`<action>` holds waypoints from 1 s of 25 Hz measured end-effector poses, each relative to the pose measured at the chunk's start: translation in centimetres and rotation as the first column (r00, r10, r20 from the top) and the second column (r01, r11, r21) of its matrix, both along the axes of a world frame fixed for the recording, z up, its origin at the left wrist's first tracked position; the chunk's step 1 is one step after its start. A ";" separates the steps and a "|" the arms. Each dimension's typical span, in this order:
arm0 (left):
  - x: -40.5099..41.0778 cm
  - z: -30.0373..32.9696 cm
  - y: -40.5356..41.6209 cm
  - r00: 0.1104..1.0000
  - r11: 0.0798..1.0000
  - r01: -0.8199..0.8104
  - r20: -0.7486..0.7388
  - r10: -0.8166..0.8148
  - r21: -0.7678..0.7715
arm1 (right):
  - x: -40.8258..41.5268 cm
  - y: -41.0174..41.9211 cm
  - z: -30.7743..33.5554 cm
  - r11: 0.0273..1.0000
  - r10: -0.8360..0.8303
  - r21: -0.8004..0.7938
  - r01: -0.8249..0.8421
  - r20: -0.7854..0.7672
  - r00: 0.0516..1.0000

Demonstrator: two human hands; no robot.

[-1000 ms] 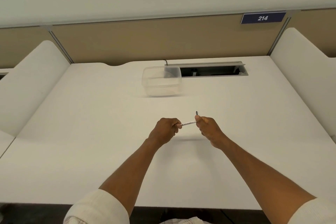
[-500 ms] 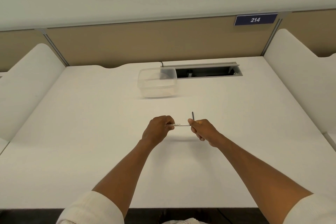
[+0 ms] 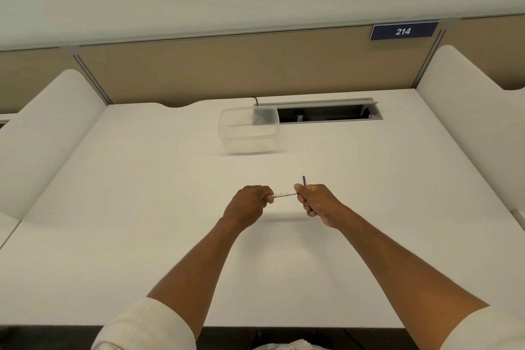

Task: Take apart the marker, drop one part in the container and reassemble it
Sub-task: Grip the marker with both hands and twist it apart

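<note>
Hidden, cropped and illegible items, head view.

White marker barrel: both ends covered, one inside the curled left hand, the other behind the right hand; printed text too small to read. Thin dark part: only its upper length shows above the right hand's fingers; lower end concealed, identity uncertain. Fingertips of both hands: mostly tucked under, out of sight. Clear container: contents cannot be told through its glare. Cable slot: interior dark, fittings unclear. Both sleeves: cut by the lower edge. Side partitions: cropped at frame edges.
</note>
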State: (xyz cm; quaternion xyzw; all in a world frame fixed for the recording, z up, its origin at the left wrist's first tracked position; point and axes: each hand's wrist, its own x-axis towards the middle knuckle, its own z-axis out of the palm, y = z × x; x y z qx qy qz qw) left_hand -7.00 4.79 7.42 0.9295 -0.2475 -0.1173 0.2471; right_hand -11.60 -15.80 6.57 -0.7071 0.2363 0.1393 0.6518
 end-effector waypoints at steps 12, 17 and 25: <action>0.5 0.0 0.6 0.997 1.000 0.022 -0.068 -0.022 -0.003 | 0.1 -1.1 -0.4 0.985 0.150 -0.111 -0.131 0.183 0.972; 0.7 0.6 0.8 1.000 1.000 -0.003 -0.031 0.003 -0.004 | 0.3 -1.1 0.3 0.990 0.123 -0.081 -0.115 0.101 0.987; 0.3 0.3 0.9 0.999 1.000 -0.024 -0.025 0.024 0.003 | 0.2 -1.1 0.1 0.991 0.123 -0.075 -0.112 0.157 0.980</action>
